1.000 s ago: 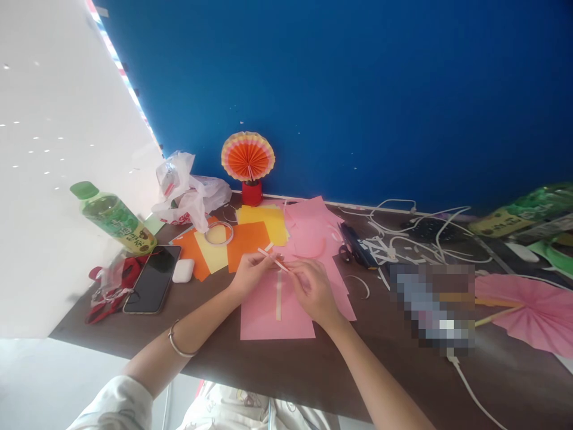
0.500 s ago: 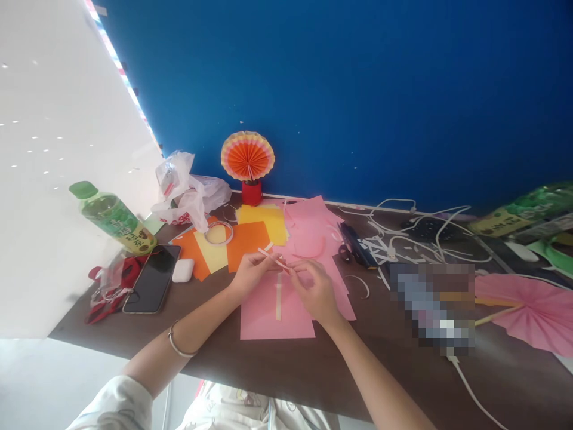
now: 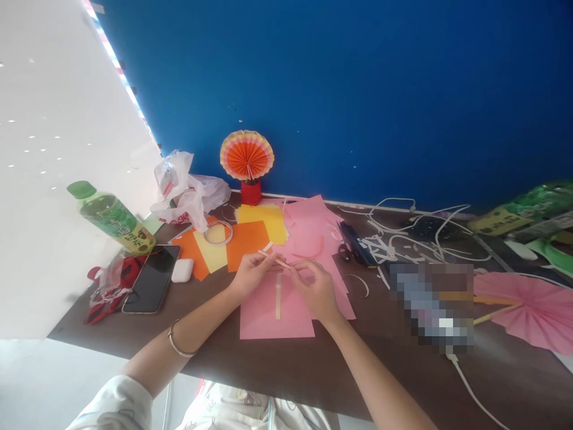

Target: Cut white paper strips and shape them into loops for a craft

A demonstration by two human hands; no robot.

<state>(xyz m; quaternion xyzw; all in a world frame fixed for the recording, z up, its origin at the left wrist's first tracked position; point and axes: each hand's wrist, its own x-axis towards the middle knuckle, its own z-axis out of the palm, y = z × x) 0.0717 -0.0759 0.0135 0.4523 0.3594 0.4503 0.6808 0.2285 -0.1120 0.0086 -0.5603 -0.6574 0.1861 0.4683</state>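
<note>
A narrow pale strip (image 3: 281,262) is pinched between both hands above a pink sheet of paper (image 3: 259,322). My left hand (image 3: 251,276) holds the strip near its upper-left part, fingers closed. At the lower-right end, the thumb and fingertips of my right hand (image 3: 319,291) grip it. Whether it is tape or paper I cannot tell. Another pale strip (image 3: 278,304) lies lengthwise on the pink sheet below my hands. Just beyond my left hand are an orange sheet (image 3: 244,239) and a roll of tape (image 3: 230,234).
A round pleated paper fan (image 3: 247,156) stands in a red base (image 3: 251,193) by the blue wall. To the left are a bottle (image 3: 117,222), a phone (image 3: 151,280) and a white case (image 3: 182,270). Scissors (image 3: 344,252), cables (image 3: 441,230) and a pink fan (image 3: 532,313) lie right.
The strip between my fingers has turned slightly, its paler face now showing toward me. Both hands stay in nearly the same place, and the view has shifted a little.
</note>
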